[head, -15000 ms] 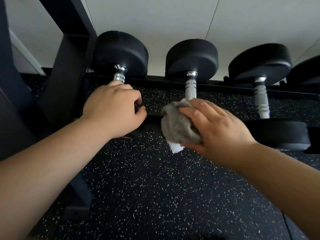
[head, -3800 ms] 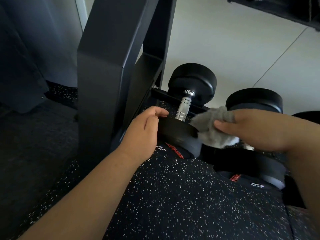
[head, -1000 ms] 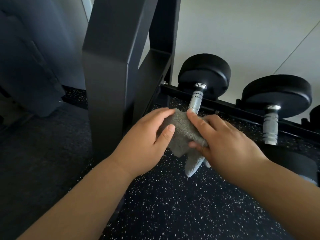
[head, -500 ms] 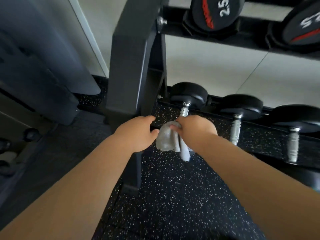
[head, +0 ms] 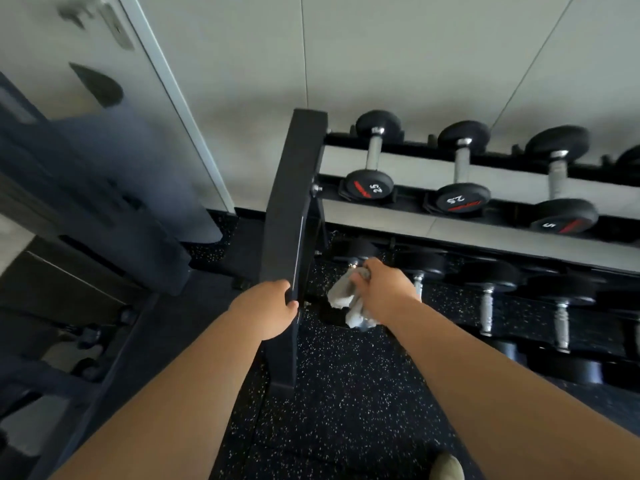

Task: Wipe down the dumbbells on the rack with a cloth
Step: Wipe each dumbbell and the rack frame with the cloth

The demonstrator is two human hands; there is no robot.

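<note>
Speckled black floor point(head: 346, 393) was seen under both hands. Rack upright point(head: 294, 202) was gripped by the left hand point(head: 266, 311), fingers curled round its edge. Grey cloth point(head: 344, 299) was clutched in the right hand point(head: 384, 289), just beside the lowest-row dumbbell point(head: 356, 251) ahead of it. Other dumbbells point(head: 462, 202) were racked above-right.

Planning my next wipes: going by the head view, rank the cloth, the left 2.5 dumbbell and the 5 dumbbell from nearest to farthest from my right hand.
1. The cloth, gripped in the right hand itself, hanging at its left.
2. The left 2.5 dumbbell, on the shelf above the hand.
3. The 5 dumbbell, same shelf, far to the right.
</note>
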